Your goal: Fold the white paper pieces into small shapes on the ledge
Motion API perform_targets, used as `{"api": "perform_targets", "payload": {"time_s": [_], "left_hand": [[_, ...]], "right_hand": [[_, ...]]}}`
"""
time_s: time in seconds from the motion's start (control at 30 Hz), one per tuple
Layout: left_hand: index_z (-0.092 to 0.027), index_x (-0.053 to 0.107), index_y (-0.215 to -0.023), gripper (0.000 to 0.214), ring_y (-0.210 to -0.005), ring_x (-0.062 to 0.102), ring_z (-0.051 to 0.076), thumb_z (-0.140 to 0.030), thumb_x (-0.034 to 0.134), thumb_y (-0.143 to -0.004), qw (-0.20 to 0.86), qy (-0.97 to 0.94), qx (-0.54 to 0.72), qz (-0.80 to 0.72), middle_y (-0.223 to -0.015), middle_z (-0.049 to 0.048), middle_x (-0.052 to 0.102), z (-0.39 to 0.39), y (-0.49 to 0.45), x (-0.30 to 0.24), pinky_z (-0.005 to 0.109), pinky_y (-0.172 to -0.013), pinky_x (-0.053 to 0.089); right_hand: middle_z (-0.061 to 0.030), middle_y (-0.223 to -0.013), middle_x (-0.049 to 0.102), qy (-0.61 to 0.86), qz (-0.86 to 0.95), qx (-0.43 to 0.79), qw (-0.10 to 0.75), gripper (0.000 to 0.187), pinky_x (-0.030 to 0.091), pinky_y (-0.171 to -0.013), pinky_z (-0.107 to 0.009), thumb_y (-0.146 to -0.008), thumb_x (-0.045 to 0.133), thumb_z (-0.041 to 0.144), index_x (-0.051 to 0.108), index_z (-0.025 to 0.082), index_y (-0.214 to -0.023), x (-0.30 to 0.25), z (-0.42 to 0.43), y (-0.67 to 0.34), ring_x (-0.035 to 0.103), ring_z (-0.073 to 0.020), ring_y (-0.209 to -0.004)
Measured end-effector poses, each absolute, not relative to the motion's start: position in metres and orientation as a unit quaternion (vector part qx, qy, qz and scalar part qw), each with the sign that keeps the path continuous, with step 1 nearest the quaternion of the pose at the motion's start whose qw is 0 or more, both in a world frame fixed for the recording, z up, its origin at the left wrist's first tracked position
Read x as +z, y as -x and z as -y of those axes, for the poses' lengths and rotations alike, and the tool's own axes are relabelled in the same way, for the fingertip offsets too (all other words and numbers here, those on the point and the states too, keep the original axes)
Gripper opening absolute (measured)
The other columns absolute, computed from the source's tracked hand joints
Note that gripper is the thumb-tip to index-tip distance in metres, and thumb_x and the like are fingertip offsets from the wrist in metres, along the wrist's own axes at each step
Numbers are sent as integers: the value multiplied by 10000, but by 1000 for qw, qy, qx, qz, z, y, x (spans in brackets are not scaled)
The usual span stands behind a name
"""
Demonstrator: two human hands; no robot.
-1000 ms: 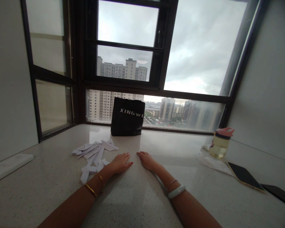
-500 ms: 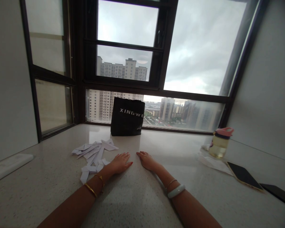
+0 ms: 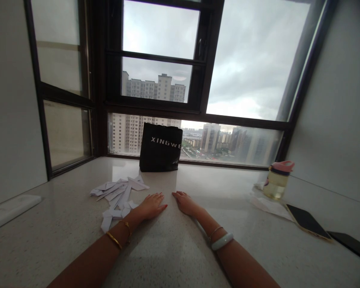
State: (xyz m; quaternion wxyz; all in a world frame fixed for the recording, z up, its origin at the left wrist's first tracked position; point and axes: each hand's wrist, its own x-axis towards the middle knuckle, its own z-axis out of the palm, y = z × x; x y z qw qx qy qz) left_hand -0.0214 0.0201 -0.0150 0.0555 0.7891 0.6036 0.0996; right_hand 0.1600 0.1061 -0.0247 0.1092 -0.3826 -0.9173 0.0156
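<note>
My left hand [image 3: 151, 206] lies flat, palm down, on the speckled white countertop [image 3: 174, 256], its fingers stretched out and nothing in it. Just to its left is a loose pile of folded white paper pieces [image 3: 118, 192], partly behind my wrist. My right hand [image 3: 184, 202] also rests palm down on the surface, fingers extended and empty, a small gap from the left one. Beyond both hands stands a black bag [image 3: 160, 148] with white lettering, upright near the window.
To the right stand a bottle with a pink lid [image 3: 277, 180], a white tissue [image 3: 270, 206], a dark phone [image 3: 309, 222] and another dark flat object [image 3: 352, 245]. A white power strip [image 3: 13, 210] lies at the left. Windows close off the back.
</note>
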Motion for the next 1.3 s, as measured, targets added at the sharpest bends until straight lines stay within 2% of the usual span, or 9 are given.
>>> {"api": "perform_targets", "payload": {"time_s": [0.67, 1.3], "left_hand": [[-79, 312, -1319, 590, -1286, 235, 248, -462, 238, -877, 60, -787, 83, -608, -1389, 155, 291, -18, 19, -10, 387, -1040, 162], [-96, 309, -1320, 585, -1296, 211, 241, -469, 230, -876, 65, -786, 88, -609, -1403, 141, 264, -20, 20, -13, 392, -1042, 151]], "right_hand": [[-130, -1248, 479, 387, 916, 20, 108, 483, 313, -938, -339, -789, 348, 87, 418, 138, -1264, -24, -106, -160, 385, -224, -1183], [-137, -1251, 475, 387, 916, 19, 106, 491, 314, -937, -343, -781, 345, 86, 419, 132, -1265, -24, -105, -160, 374, -222, -1190]]}}
